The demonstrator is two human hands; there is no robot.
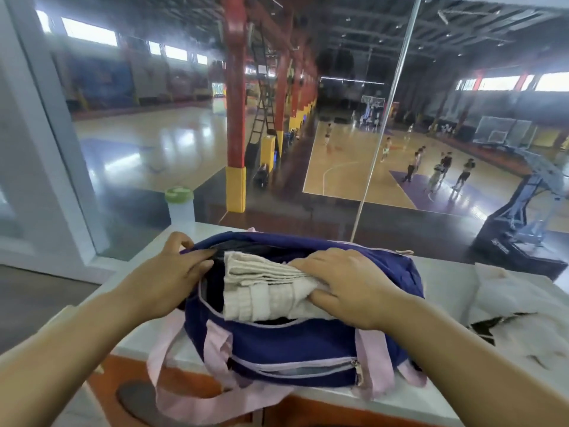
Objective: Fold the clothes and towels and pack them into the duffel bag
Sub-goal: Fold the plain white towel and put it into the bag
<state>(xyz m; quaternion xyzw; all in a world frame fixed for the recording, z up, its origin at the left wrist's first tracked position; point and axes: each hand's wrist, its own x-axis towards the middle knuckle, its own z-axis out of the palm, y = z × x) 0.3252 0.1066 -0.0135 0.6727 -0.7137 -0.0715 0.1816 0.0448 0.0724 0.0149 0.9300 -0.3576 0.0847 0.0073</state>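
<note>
Left grip (172, 272) curled on the left rim of the duffel bag (308, 343), right grip (345, 288) closed over the folded towel (264, 291), thumb at its near side, towel lodged in the bag mouth, long axis left-right, bag set lengthwise across the worktop (446, 303), forearms extended forward

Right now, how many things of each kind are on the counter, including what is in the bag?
Duffel bag: 1
Folded towel, in the bag: 1
Bottle with green lid: 1
White cloth pile: 1
Total: 4
</note>
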